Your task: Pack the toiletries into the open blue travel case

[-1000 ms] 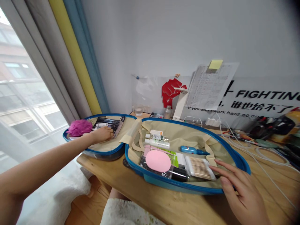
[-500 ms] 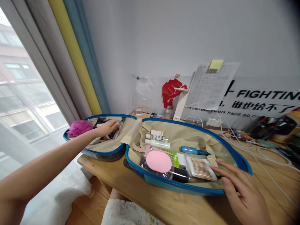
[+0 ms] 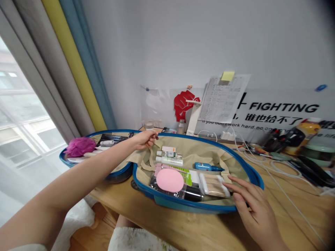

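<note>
An open blue-rimmed case lies on the wooden desk in two halves. My left hand (image 3: 145,138) reaches over the left half (image 3: 115,174), its fingers curled together at the top of the beige flap (image 3: 146,155) joining the halves; what they pinch is unclear. My right hand (image 3: 251,207) rests flat with fingers spread on the near rim of the right half (image 3: 183,205), fingertips beside a clear box of cotton swabs (image 3: 213,184). That half also holds a pink puff (image 3: 169,180), white bottles (image 3: 169,160) and a blue tube (image 3: 206,167). A pink loofah (image 3: 77,146) and dark packets (image 3: 112,138) lie in the left half.
The desk (image 3: 183,232) stands against a grey wall, with curtains and a window on the left. Behind the case are a small glass (image 3: 149,125), a white lamp (image 3: 193,116) and pinned paper (image 3: 222,99). White cables (image 3: 274,167), bottles (image 3: 300,134) and clutter fill the right side.
My left hand left the dark packets in the left half and moved right to the beige flap between the halves. The view shifted right. My right hand stayed on the rim.
</note>
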Demonstrator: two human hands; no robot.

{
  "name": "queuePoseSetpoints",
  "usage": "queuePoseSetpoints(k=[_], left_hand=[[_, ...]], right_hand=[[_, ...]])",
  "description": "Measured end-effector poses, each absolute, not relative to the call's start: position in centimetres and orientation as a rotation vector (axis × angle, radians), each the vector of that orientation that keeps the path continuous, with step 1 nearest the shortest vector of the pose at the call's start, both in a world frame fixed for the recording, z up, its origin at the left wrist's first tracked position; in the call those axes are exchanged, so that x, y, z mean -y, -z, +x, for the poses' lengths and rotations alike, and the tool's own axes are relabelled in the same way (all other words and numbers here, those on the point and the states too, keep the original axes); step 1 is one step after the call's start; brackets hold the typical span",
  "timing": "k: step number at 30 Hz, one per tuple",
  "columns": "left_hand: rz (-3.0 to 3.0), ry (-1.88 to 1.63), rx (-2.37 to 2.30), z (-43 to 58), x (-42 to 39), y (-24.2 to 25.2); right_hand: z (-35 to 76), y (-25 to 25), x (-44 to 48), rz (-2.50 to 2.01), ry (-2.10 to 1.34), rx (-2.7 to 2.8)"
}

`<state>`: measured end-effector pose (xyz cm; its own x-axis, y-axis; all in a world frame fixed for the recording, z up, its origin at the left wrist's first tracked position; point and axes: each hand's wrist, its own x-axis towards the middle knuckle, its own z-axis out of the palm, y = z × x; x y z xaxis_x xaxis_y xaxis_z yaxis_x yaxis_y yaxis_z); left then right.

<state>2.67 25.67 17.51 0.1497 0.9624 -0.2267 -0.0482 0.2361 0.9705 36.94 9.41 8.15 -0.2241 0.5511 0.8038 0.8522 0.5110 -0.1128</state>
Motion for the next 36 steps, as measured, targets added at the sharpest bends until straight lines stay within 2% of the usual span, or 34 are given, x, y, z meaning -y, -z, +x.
queuePoseSetpoints(k=[4,7,14,21,28,36], left_hand=[[1.157,-0.811,-1.166,6.4,-25.9,-17.8],[1.468,-0.603,-1.184,9.1,-25.9,-17.6],[1.938,-0.291,-1.142,13.7,-25.8,-14.3],[2.236,-0.209,-1.150,15.2,-26.7,-11.3],[2.438,-0.180,-1.108,14.9,-25.8,-11.8],[2.757,0.107,-1.055,14.9,-26.2,-10.9]], right_hand=[[36.8,-8.3,-9.2,-1.148,0.453,1.916],[36.8,-8.3,-9.1,-1.149,0.453,1.911],[36.9,-8.2,-9.1,-1.179,0.426,1.903],[36.7,-8.4,-9.0,-1.200,0.428,1.904],[36.7,-8.4,-8.9,-1.238,0.397,1.893],[36.8,-8.3,-8.9,-1.239,0.390,1.894]])
